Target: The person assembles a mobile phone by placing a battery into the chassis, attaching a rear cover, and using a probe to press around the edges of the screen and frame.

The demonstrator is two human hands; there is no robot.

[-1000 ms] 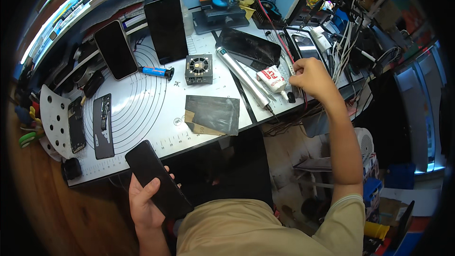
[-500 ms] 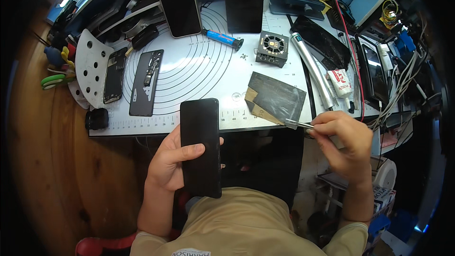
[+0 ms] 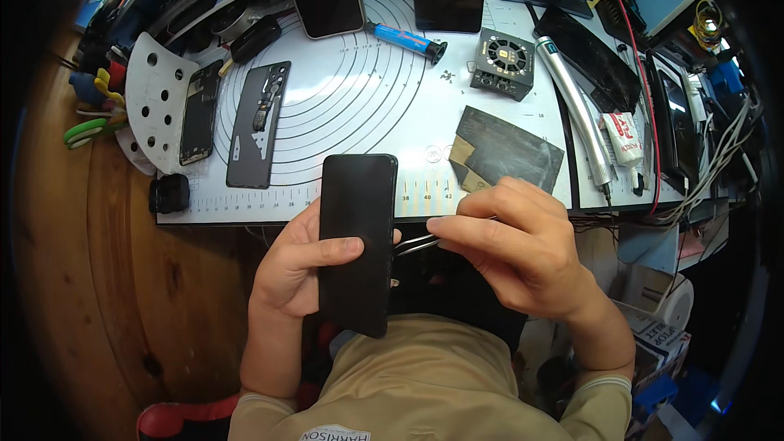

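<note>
A black smartphone (image 3: 357, 204) stands nearly upright in front of me, its dark screen toward me. My left hand (image 3: 286, 269) is closed round it, thumb across the screen and fingertips showing at the far edge. My right hand (image 3: 523, 249) pinches slim metal tweezers (image 3: 416, 243) just right of the phone. Their tips lie at or behind the phone's right edge, so whether they touch it is hidden. Beyond the right hand, a dark grey sheet of sandpaper (image 3: 514, 151) with a torn brown corner lies on the white mat (image 3: 367, 114).
A phone housing (image 3: 255, 143) lies at left, beside a perforated white holder (image 3: 155, 106). Two dark-screened devices stand at the back, near a blue syringe (image 3: 404, 38). A small black fan unit (image 3: 504, 64), a silver pen-shaped tool (image 3: 576, 110), a white tube (image 3: 625, 139) and cables crowd the right.
My right hand has moved left with the tweezers, from the sandpaper's corner to the phone's right edge. The left hand keeps its hold on the phone. The view has shifted slightly.
</note>
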